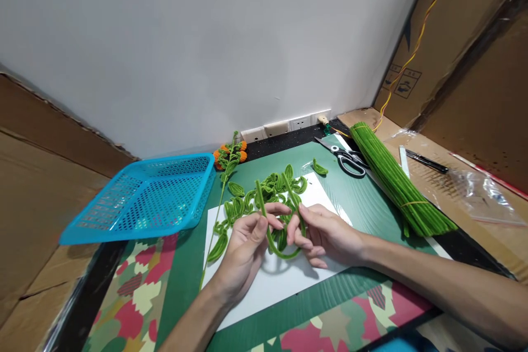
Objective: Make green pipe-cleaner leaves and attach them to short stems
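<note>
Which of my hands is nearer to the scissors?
Right. Your right hand is on the near side of the scissors, slightly to their left; your left hand is also nearer you, but farther left.

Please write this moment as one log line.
left hand: holds green strip; right hand: holds same strip; strip: U-shaped; white sheet: below hands; green looped pieces: mostly on sheet
</note>
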Demonstrator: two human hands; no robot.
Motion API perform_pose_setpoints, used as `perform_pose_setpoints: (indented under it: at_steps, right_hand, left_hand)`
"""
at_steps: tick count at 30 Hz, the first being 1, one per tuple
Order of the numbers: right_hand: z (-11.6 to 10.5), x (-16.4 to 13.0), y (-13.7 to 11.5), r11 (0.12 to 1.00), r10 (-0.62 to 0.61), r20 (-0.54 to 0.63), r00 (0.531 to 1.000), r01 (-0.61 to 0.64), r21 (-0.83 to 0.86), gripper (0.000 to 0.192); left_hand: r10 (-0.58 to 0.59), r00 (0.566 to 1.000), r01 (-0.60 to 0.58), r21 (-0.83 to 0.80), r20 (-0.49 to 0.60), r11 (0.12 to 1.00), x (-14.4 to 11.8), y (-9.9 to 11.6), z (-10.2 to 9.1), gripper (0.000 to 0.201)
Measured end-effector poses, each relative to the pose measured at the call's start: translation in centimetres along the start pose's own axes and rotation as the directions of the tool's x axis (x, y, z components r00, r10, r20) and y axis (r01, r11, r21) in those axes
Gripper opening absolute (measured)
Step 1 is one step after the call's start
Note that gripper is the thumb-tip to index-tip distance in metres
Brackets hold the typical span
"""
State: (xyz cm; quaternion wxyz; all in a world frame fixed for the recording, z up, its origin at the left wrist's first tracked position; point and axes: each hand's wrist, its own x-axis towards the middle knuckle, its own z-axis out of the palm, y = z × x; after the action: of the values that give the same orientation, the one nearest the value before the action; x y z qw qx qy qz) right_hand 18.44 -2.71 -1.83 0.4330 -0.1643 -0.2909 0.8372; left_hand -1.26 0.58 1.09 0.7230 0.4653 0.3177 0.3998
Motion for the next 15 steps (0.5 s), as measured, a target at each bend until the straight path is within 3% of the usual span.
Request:
perform_pose_setpoints:
  at_steps: [5, 9, 12, 15]
  right_hand:
    - [0.1, 0.2, 0.8, 0.996, 0.001, 0.082, 0.997, 0.007, -0.092, 0.048]
    - [0.1, 0.0, 0.9, 0.96, 0.015, 0.035, 0.999, -0.004, -0.279, 0.054]
    - [0.6, -0.6, 0.8, 0.837, -0.12, -0.079, 0.99, 0.058, -0.544, 0.055]
    - [0.9, -1.0, 0.3, 0.671, -0.296, -0.123, 0.947, 0.114, -0.732, 0.058]
  left_hand:
    - [-0.131, 0.985, 0.139, -0.07, 0.109, 0.988, -0.4, 0.1, 0.6, 0.035]
    - [-0.141, 0.982, 0.153, -0.086, 0.126, 0.985, -0.4, 0.0, 0.6, 0.031]
    - [-0.129, 0.989, 0.138, -0.126, 0.075, 0.982, -0.2, 0.1, 0.7, 0.027]
    - [-0.121, 0.993, 0.12, -0.179, 0.005, 0.976, 0.0, 0.4, 0.9, 0.025]
